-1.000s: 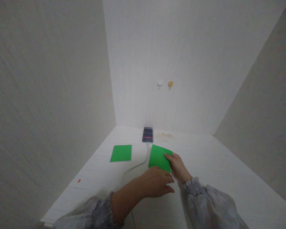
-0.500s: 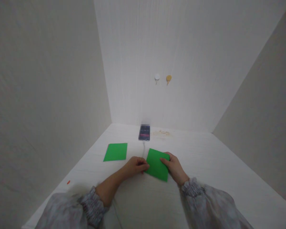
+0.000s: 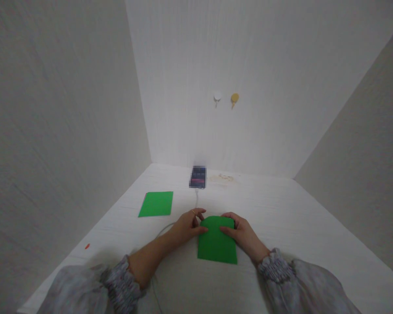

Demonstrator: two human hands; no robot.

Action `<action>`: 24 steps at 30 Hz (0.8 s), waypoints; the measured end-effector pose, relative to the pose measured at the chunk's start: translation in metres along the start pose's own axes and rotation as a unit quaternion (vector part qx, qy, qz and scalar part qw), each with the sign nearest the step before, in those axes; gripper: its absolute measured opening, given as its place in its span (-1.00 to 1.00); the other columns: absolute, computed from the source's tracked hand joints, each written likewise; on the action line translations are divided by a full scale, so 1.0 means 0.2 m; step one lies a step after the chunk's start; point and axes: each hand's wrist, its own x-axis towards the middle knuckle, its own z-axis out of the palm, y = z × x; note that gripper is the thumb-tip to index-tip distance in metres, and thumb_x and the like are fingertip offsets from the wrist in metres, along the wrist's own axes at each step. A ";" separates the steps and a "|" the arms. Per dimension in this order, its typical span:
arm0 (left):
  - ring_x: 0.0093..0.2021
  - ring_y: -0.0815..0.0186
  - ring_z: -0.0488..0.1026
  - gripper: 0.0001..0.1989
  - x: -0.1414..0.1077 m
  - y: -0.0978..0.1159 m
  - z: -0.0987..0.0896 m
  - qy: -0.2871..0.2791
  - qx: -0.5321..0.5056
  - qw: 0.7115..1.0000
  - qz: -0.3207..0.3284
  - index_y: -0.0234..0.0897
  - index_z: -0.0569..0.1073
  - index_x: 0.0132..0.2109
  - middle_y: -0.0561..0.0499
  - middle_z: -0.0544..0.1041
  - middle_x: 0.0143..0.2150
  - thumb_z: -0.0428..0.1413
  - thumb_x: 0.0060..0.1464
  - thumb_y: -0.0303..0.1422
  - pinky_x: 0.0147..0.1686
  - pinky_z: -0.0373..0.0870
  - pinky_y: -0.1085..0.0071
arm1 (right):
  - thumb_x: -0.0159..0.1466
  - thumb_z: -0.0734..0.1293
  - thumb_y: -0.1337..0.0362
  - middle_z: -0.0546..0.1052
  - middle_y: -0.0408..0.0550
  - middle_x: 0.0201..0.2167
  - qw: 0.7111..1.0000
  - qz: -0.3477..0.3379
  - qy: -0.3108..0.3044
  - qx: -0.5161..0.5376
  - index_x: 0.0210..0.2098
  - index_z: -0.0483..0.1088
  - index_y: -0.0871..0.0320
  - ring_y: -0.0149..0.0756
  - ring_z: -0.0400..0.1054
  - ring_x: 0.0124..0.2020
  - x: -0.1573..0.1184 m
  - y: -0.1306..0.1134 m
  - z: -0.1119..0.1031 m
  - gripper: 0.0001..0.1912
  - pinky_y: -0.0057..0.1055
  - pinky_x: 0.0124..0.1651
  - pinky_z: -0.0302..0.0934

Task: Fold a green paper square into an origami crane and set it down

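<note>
Both hands are at a thin, square green sheet, probably paper, in front of me: left hand (image 3: 185,226) on one side, right hand (image 3: 244,233) on the other.

Farthest left, a small orange-red oval piece (image 3: 87,246) lies on the white, faintly grained tabletop (image 3: 301,244). Beyond it, to its right, a second flat green square (image 3: 156,204) lies well apart from my hands, a thin reddish line showing at its upper left edge.

My left forearm slants inward. The thumb rests on the upper left of the held green sheet (image 3: 216,246) and the fingers are loosely curled near its edge; whether they pinch it, I cannot tell.

Between my hands, the sheet's far edge bows into a curve while its near edge looks straight. I'd judge it very light, bendable and easily creased, with little slip against dry skin. Opposite edges, near the upper corners, seem the best places to hold, with gentle thumb pressure; a hard squeeze could leave a dent.

On the right, my hand is closed on the sheet, thumb flat on the face, fingers round the far edge, forearm angled in from the right.
</note>
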 end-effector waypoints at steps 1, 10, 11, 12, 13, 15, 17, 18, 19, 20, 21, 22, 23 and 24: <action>-0.53 0.52 0.19 -0.47 0.00 0.00 0.00 -0.004 0.016 1.000 0.005 -0.24 0.21 0.00 0.03 0.33 -0.23 0.15 -0.17 -0.41 -0.53 0.19 0.55 | -0.01 0.32 0.33 0.44 -0.18 -0.50 1.000 -0.004 -0.002 -0.012 -0.30 0.33 0.14 -0.32 0.33 -0.49 0.00 0.01 0.00 -0.76 -0.42 -0.46 0.25; -0.44 0.42 0.21 -0.64 -0.01 0.04 0.03 -0.009 0.116 0.993 0.023 -0.27 0.36 -0.18 0.05 0.31 -0.30 0.17 -0.24 -0.42 -0.44 0.19 0.49 | 0.02 0.28 0.38 0.46 -0.13 -0.38 0.971 -0.094 0.006 -0.221 -0.21 0.33 0.11 -0.27 0.32 -0.39 -0.06 -0.02 -0.05 -0.70 -0.36 -0.32 0.20; -0.44 0.41 0.21 -0.66 -0.01 0.04 0.03 0.001 0.117 0.993 0.013 -0.27 0.36 -0.21 0.06 0.31 -0.33 0.17 -0.25 -0.42 -0.44 0.19 0.49 | 0.02 0.28 0.37 0.46 -0.13 -0.39 0.971 -0.094 0.007 -0.220 -0.22 0.34 0.11 -0.27 0.32 -0.39 -0.07 -0.03 -0.05 -0.71 -0.36 -0.33 0.20; -0.45 0.41 0.21 -0.68 -0.01 0.05 0.03 0.013 0.116 0.993 -0.001 -0.28 0.36 -0.24 0.07 0.31 -0.36 0.18 -0.26 -0.42 -0.45 0.18 0.49 | 0.03 0.27 0.37 0.45 -0.14 -0.40 0.973 -0.092 0.011 -0.213 -0.24 0.34 0.11 -0.28 0.32 -0.40 -0.07 -0.03 -0.05 -0.73 -0.37 -0.34 0.20; -0.46 0.42 0.21 -0.70 -0.01 0.05 0.03 0.023 0.113 0.993 -0.014 -0.29 0.35 -0.27 0.08 0.31 -0.39 0.18 -0.26 -0.41 -0.46 0.18 0.50 | 0.03 0.27 0.36 0.45 -0.15 -0.42 0.975 -0.090 0.016 -0.204 -0.26 0.34 0.11 -0.28 0.32 -0.41 -0.07 -0.02 -0.05 -0.75 -0.38 -0.35 0.20; -0.50 0.44 0.21 -0.72 0.00 0.05 0.04 0.021 0.096 0.995 -0.035 -0.30 0.34 -0.29 0.11 0.31 -0.44 0.17 -0.25 -0.40 -0.49 0.17 0.51 | 0.04 0.26 0.35 0.43 -0.17 -0.47 0.978 -0.086 0.030 -0.187 -0.30 0.33 0.12 -0.31 0.31 -0.44 -0.06 -0.01 -0.04 -0.80 -0.40 -0.39 0.20; -0.50 0.44 0.24 -0.78 0.00 0.04 0.04 -0.007 0.063 0.998 -0.028 -0.30 0.35 -0.31 0.11 0.35 -0.46 0.14 -0.21 -0.41 -0.50 0.17 0.52 | 0.05 0.25 0.35 0.40 -0.20 -0.52 0.980 -0.081 0.044 -0.178 -0.32 0.30 0.12 -0.32 0.30 -0.48 -0.05 0.00 -0.04 -0.83 -0.42 -0.44 0.20; -0.49 0.43 0.26 -0.83 0.01 0.04 0.04 -0.019 0.041 0.999 -0.024 -0.30 0.35 -0.33 0.10 0.36 -0.47 0.12 -0.18 -0.42 -0.49 0.18 0.51 | 0.06 0.25 0.35 0.39 -0.20 -0.53 0.979 -0.082 0.051 -0.177 -0.31 0.28 0.11 -0.33 0.30 -0.50 -0.05 0.00 -0.04 -0.83 -0.42 -0.45 0.21; -0.48 0.42 0.29 -0.87 0.01 0.04 0.05 -0.023 0.014 0.999 -0.022 -0.31 0.35 -0.36 0.09 0.38 -0.47 0.10 -0.16 -0.43 -0.48 0.20 0.51 | 0.07 0.24 0.35 0.40 -0.19 -0.50 0.978 -0.090 0.061 -0.180 -0.27 0.25 0.11 -0.32 0.31 -0.48 -0.05 0.00 -0.04 -0.80 -0.40 -0.44 0.22; -0.46 0.41 0.31 -0.90 0.01 0.03 0.05 -0.020 -0.018 0.999 -0.024 -0.32 0.35 -0.38 0.08 0.40 -0.48 0.09 -0.15 -0.45 -0.47 0.22 0.50 | 0.07 0.24 0.36 0.41 -0.14 -0.44 0.973 -0.112 0.074 -0.190 -0.21 0.23 0.10 -0.29 0.32 -0.43 -0.06 -0.01 -0.04 -0.74 -0.37 -0.40 0.24; -0.45 0.40 0.33 -0.92 0.02 0.03 0.05 -0.010 -0.053 0.998 -0.029 -0.33 0.33 -0.40 0.07 0.40 -0.48 0.08 -0.15 -0.46 -0.46 0.24 0.49 | 0.08 0.24 0.36 0.42 -0.08 -0.34 0.964 -0.144 0.086 -0.206 -0.14 0.19 0.10 -0.25 0.33 -0.35 -0.06 -0.03 -0.04 -0.67 -0.31 -0.32 0.25; -0.45 0.40 0.35 -0.91 0.02 0.03 0.05 0.003 -0.091 0.995 -0.038 -0.33 0.32 -0.41 0.07 0.41 -0.49 0.09 -0.16 -0.47 -0.45 0.25 0.49 | 0.07 0.26 0.37 0.39 0.00 -0.20 0.947 -0.194 0.104 -0.235 -0.07 0.16 0.10 -0.20 0.30 -0.21 -0.08 -0.05 -0.04 -0.59 -0.24 -0.20 0.22; -0.46 0.40 0.36 -0.89 0.03 0.03 0.05 0.013 -0.132 0.990 -0.050 -0.33 0.30 -0.41 0.08 0.41 -0.50 0.09 -0.17 -0.48 -0.46 0.27 0.48 | 0.07 0.28 0.35 0.32 0.07 -0.08 0.922 -0.253 0.106 -0.272 -0.03 0.16 0.11 -0.13 0.21 -0.07 -0.09 -0.07 -0.04 -0.55 -0.16 -0.08 0.15; -0.48 0.40 0.37 -0.86 0.03 0.03 0.05 0.018 -0.173 0.982 -0.066 -0.32 0.29 -0.40 0.09 0.41 -0.51 0.10 -0.19 -0.47 -0.47 0.28 0.48 | 0.08 0.29 0.33 0.27 0.08 -0.03 0.899 -0.299 0.081 -0.309 -0.03 0.19 0.09 -0.10 0.13 0.00 -0.10 -0.10 -0.03 -0.55 -0.11 0.00 0.07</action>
